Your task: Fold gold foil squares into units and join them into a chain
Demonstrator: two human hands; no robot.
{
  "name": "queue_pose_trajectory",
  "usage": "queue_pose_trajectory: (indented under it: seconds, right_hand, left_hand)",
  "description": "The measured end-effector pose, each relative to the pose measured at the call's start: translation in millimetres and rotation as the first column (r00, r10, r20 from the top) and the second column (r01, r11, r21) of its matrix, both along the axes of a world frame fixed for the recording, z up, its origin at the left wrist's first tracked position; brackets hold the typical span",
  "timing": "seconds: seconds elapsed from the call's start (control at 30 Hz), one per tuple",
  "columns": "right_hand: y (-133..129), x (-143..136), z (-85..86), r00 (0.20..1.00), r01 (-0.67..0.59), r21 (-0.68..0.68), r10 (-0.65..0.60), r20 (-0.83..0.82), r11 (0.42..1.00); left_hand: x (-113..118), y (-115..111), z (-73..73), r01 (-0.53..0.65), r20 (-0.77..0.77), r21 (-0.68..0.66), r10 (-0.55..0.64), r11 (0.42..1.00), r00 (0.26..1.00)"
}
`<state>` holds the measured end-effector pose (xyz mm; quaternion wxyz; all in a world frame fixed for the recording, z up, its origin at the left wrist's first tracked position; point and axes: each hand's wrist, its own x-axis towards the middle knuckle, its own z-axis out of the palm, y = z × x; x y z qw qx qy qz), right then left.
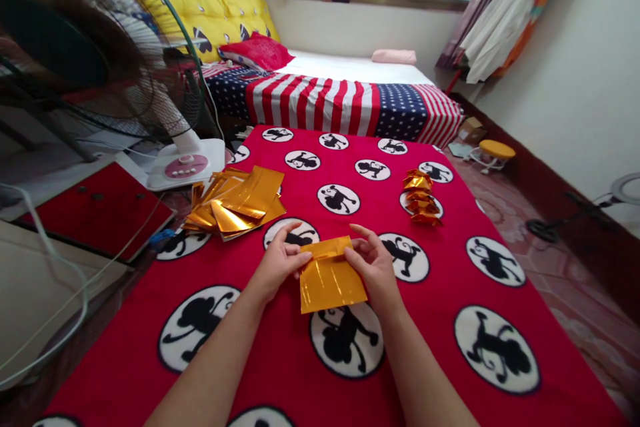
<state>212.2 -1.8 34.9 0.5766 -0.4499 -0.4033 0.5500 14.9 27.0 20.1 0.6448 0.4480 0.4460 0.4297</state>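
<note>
A gold foil sheet [333,282] is held just above the red cloth [430,360], its far edge folded over in a narrow band. My left hand [281,259] pinches the left end of that fold between thumb and fingers. At the right end, my right hand [371,263] grips the same sheet, thumb on top. A loose pile of flat gold sheets [240,200] lies on the cloth, beyond my left hand and to its left. Several folded gold pieces [421,197] stand in a row at the back right.
A fan [187,163] stands at the left, beside a red panel [97,207] on the floor side. A bed with a striped, starred cover [320,103] is behind the cloth-covered surface. At the right are a yellow stool [497,149] and a cardboard box [471,129].
</note>
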Motion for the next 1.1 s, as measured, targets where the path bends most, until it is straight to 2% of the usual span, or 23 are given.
queue_pose_trajectory:
  seconds: [0.07,0.2,0.4,0.6,0.77,0.9,1.1]
  right_hand:
    - [0.5,1.1,-7.6,1.0,-0.008,-0.011,0.008,-0.001,1.0]
    - [2.0,3.8,-19.5,0.994,0.032,-0.021,-0.03,0.102,0.999]
    - [3.3,3.5,-26.2,0.987,-0.002,-0.02,0.005,0.161,1.0]
    - [1.6,0.0,-32.2,0.98,0.003,-0.013,0.0,0.199,1.0]
    - [0.2,0.6,-30.6,0.957,0.003,0.086,-0.028,0.288,0.996]
    - [-0.6,-0.6,-24.7,0.939,-0.026,0.17,-0.034,0.343,0.985]
    - [-1.6,-2.2,-24.3,0.926,-0.038,0.151,-0.022,0.377,0.988]
  left_hand:
    - [2.5,-0.4,-1.5,-0.001,-0.013,0.03,0.002,1.0,1.0]
    - [5.9,-0.5,-4.7,-0.041,-0.09,0.131,0.054,0.99,0.994]
    - [1.8,1.7,-15.1,0.056,-0.239,0.322,0.023,0.945,0.971]
    - [0.4,3.8,-19.5,0.056,-0.296,0.424,0.08,0.904,0.952]
    - [2.7,1.9,-15.1,0.037,-0.301,0.447,0.111,0.894,0.947]
    - [3.8,0.3,-14.3,0.053,-0.281,0.402,0.068,0.914,0.957]
    - [4.6,0.2,-16.3,0.054,-0.309,0.358,0.064,0.932,0.949]
